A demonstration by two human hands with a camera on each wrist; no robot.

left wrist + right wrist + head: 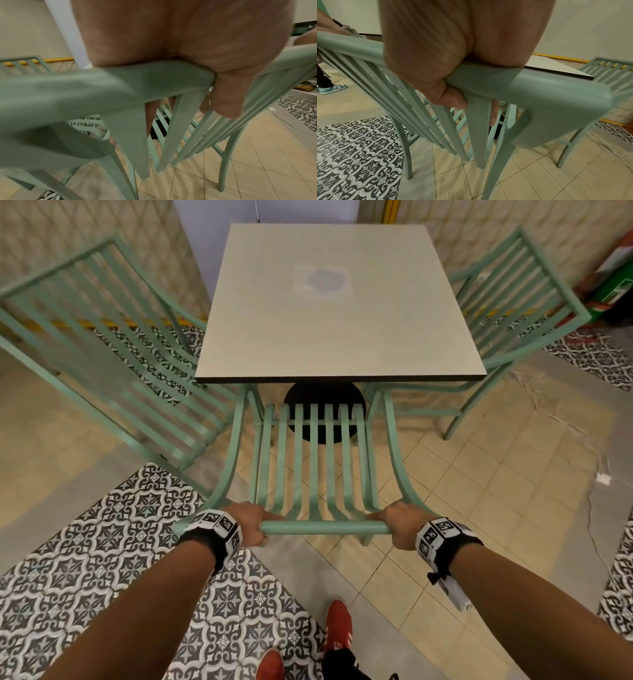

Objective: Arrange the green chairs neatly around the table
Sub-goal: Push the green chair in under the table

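A green slatted chair [313,460] stands at the near side of the square pale table [335,337], its seat partly under the top. My left hand [255,523] grips the left end of its top rail [325,528], fingers curled over the rail [154,79]. My right hand [399,525] grips the right end, thumb under the rail [530,86]. A second green chair [102,347] stands at the table's left side, angled. A third green chair [513,313] stands at the right side.
The table's black round base [323,395] shows under the top. My red shoes [337,625] are on the floor behind the chair. Patterned tiles [102,559] cover the floor at left. Red and green boxes [613,285] sit far right. Another person's shoe [332,88] is nearby.
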